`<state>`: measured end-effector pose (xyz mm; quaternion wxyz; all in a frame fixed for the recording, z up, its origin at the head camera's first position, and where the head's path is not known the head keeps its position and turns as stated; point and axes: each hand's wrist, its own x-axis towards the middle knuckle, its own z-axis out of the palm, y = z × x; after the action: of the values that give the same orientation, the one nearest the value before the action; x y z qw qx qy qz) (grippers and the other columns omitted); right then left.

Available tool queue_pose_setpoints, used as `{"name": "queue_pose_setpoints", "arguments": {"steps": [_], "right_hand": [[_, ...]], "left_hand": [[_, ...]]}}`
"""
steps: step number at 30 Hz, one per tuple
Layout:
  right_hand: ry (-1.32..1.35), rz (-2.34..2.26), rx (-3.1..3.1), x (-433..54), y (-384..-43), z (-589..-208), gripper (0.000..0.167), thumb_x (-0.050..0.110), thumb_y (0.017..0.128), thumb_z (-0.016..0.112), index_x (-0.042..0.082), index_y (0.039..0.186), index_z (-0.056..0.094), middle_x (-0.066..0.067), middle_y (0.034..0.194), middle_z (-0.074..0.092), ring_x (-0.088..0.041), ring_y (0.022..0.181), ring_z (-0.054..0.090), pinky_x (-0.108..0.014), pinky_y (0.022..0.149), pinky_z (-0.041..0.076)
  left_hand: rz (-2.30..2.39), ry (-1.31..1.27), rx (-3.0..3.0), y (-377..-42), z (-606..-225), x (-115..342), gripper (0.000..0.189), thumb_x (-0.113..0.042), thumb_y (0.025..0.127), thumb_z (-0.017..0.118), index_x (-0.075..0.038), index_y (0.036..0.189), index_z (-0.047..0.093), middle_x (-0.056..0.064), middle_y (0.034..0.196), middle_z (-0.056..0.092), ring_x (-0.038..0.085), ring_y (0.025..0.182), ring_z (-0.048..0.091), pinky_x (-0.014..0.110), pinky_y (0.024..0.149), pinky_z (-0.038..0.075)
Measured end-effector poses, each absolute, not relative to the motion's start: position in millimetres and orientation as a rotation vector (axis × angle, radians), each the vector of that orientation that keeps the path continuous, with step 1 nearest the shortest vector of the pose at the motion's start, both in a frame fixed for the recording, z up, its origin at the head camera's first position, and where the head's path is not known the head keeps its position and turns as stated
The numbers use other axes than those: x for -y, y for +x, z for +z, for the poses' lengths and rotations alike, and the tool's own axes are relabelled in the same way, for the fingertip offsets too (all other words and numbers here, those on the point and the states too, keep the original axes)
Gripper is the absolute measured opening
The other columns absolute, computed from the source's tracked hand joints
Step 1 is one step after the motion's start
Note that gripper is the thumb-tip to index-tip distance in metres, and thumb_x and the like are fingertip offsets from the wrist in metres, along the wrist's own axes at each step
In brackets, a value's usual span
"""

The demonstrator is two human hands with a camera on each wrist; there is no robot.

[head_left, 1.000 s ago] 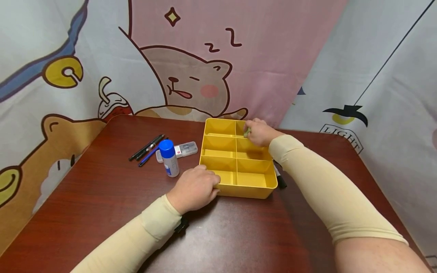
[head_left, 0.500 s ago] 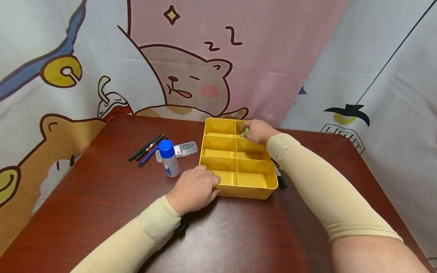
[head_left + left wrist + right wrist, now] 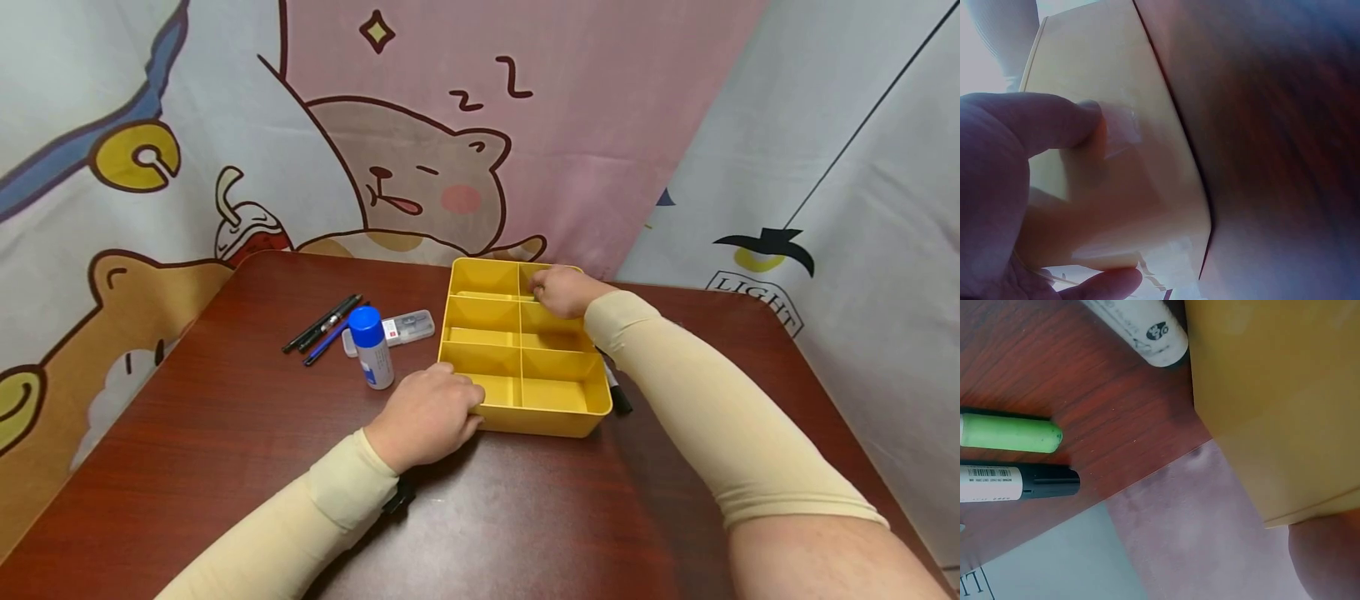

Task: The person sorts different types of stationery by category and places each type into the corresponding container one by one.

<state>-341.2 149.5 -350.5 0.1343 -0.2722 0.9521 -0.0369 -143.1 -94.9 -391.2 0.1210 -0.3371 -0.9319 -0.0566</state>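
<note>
A yellow compartment box [image 3: 555,423] stands on the table. My left hand [image 3: 430,414] grips its near left corner; in the left wrist view the thumb [image 3: 1054,122] lies along the outer wall. My right hand [image 3: 568,292] reaches into the far right compartment, fingers curled. Only a sliver of a small green object [image 3: 537,289] shows at the fingertips, and its kind is hidden. In the right wrist view part of that hand [image 3: 1329,553] appears at the box's rim, its fingertips out of sight.
Left of the box stand a blue-capped white bottle [image 3: 371,348], a clear plastic case [image 3: 411,327] and several pens [image 3: 324,325]. Beyond the right side lie a green-ended item [image 3: 1013,432], a black-capped marker [image 3: 1022,482] and a white marker [image 3: 1147,328]. A printed curtain [image 3: 600,125] hangs behind.
My right hand has shifted slightly left and lower in the far right compartment; less of the green object shows. My left hand and the box stay in place.
</note>
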Motion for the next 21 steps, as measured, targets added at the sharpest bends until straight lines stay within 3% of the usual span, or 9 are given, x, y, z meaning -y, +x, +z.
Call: {"name": "queue_pose_setpoints", "arguments": {"steps": [11, 21], "right_hand": [[-0.846, -0.079, -2.729, -149.0, -344.0, -353.4, 0.040, 0.011, 0.106, 0.035, 0.000, 0.129, 0.066, -0.021, 0.132, 0.068, -0.037, 0.127, 0.061, -0.048, 0.115, 0.044], [-0.841, -0.056, -2.693, -148.1, -346.7, -354.4, 0.042, 0.012, 0.107, 0.035, 0.001, 0.134, 0.064, -0.021, 0.139, 0.065, -0.038, 0.134, 0.057, -0.049, 0.119, 0.040]], "left_hand": [[-0.155, -0.987, 2.711, -143.1, -391.7, 95.7, 0.021, -0.036, 0.090, 0.080, -0.024, 0.078, 0.067, -0.008, 0.081, 0.072, 0.021, 0.074, 0.055, 0.037, 0.062, 0.047], [-0.153, -0.990, 2.716, -143.4, -391.8, 95.8, 0.021, -0.037, 0.090, 0.080, -0.024, 0.079, 0.067, -0.008, 0.081, 0.073, 0.021, 0.074, 0.055, 0.037, 0.062, 0.048]]}}
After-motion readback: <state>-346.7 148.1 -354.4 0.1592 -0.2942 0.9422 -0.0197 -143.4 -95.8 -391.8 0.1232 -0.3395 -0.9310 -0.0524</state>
